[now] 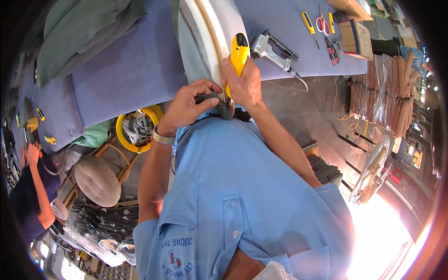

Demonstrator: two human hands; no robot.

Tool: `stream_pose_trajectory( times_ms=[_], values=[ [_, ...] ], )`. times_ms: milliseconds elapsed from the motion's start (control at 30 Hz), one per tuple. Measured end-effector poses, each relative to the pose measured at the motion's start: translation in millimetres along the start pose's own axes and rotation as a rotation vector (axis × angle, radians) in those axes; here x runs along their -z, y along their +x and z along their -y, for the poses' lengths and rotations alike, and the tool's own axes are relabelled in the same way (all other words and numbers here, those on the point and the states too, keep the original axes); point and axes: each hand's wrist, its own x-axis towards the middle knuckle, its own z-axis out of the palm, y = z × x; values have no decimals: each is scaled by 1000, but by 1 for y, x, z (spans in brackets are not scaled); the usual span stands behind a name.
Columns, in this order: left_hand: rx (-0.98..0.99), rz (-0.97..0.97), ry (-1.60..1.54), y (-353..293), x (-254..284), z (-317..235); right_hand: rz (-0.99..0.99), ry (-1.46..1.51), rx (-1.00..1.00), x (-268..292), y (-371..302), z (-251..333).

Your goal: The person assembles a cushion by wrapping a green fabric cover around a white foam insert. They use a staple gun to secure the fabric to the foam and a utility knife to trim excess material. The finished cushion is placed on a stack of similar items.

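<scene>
Closed around a yellow, black-ended hand tool point(239, 58), the person's right hand point(246, 85) is beside the left hand point(183, 108), which pinches dark grey-green fabric point(225, 111). Across the blue cloth-covered table point(126, 60) edge lies one long, curved, grey-and-white padded piece point(204, 35). On the light-blue shirt point(252, 172) are dark printed letters point(188, 241) and a red-blue emblem point(174, 259).

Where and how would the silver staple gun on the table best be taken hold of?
Probably by the staple gun's silver handle, between its thick head and the hose fitting, coming from the near side. The handle slants toward the table's near edge, and a gap beside the dark magazine seems to leave wrapping room. The right hand would first need to free itself of the yellow tool.
</scene>
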Motion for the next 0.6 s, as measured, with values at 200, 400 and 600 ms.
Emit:
stream_pose_trajectory(
  times_ms=[200,400,600],
  values=[
    [-22,32,-36,-3,5,-2,18,28,24,2,5,3],
    [8,33,-23,-5,9,3,5,-10,42,0,2,7],
    [27,22,-11,-4,7,-5,22,-53,42,1,0,6]
  ],
)
